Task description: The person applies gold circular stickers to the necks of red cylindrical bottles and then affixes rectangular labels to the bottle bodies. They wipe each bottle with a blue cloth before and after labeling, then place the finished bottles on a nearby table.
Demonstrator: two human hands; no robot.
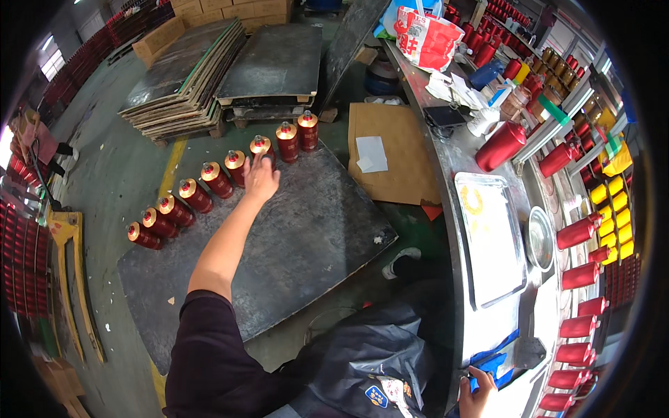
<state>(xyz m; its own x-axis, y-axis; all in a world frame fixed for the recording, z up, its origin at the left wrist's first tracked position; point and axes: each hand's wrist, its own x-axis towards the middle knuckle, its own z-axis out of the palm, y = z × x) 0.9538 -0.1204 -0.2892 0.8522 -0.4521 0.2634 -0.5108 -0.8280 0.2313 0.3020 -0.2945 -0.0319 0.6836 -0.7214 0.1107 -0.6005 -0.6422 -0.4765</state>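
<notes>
My left hand (261, 180) reaches out over a dark board, its fingers apart in front of a red bottle (260, 144) with a gold shoulder. The fingers cover the lower part of that bottle; whether they touch it is hard to make out. It stands in a slanting row of similar bottles, such as the one at the near-left end (145, 237) and the one at the far-right end (307, 131). At the lower right, my right hand (478, 397) is closed at a crumpled blue cloth (491, 366) on the metal workbench (481, 324); part of the hand is cut off.
The dark board (306, 223) lies low beside the bench. Stacked boards (185, 66) and flat cardboard (394, 150) lie beyond. On the bench are a tray (491, 244), a metal bowl (539, 239) and a large red bottle (502, 146). A yellow pallet jack (66, 279) stands left.
</notes>
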